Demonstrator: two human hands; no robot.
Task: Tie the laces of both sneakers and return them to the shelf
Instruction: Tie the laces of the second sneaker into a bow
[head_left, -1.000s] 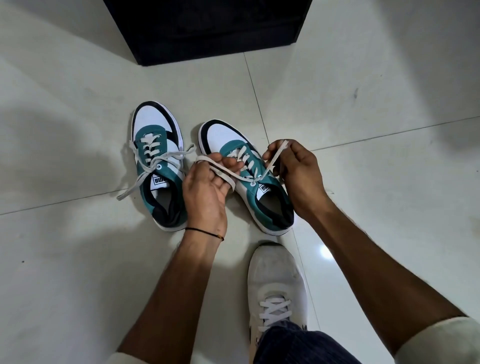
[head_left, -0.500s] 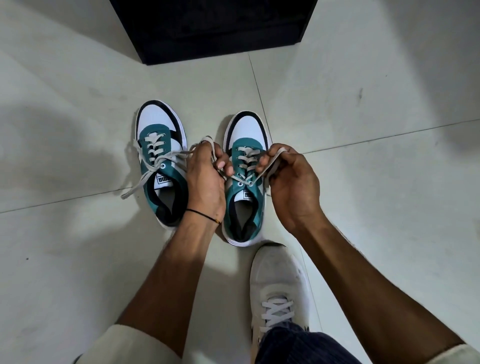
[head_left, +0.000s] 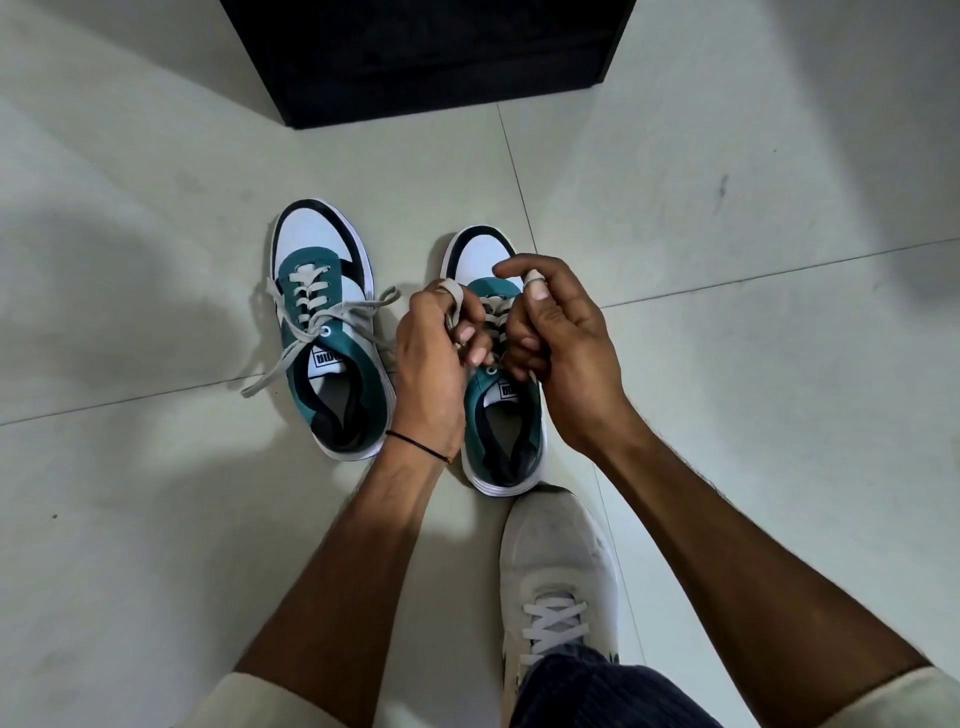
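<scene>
Two teal, white and black sneakers stand side by side on the tiled floor, toes pointing away. The left sneaker (head_left: 327, 332) has its grey laces lying loose, ends trailing onto the floor. Both my hands work over the right sneaker (head_left: 501, 415). My left hand (head_left: 431, 353) holds one lace end, looped over its forefinger. My right hand (head_left: 558, 343) pinches the other lace end, wrapped round a fingertip. The hands nearly touch above the tongue and hide most of that shoe's lacing.
A black shelf unit (head_left: 426, 57) stands on the floor just beyond the sneakers. My own foot in a white shoe (head_left: 558, 577) is planted directly behind the right sneaker. Pale floor tiles (head_left: 753, 364) spread out on both sides.
The right sneaker has turned from slanting to straight, parallel with the left one. Both hands have come together over its tongue, the laces now wound round the fingers.
</scene>
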